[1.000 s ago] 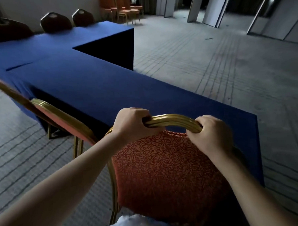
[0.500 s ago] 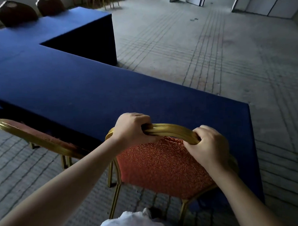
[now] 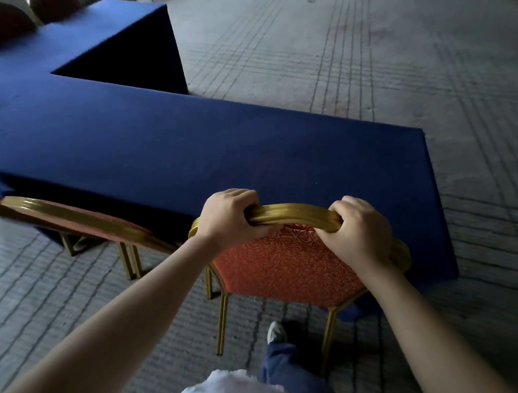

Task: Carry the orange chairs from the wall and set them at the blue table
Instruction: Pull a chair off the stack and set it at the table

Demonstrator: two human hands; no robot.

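The orange chair [image 3: 284,269] has its seat hidden under the worktop [image 3: 190,146]. The left edge cuts off a neighbouring chair [image 3: 74,216]. Two far chairs [image 3: 4,29] are dark, indistinct.

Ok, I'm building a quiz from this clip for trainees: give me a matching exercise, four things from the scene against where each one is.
Things:
1. left hand
2. right hand
3. second orange chair
4. shoe

Places:
A. on the floor behind the held chair's rear legs
B. gripping the left part of the gold top rail
C. parked at the blue table, left of the held chair
D. gripping the right part of the gold top rail

Pairs: 1-B, 2-D, 3-C, 4-A
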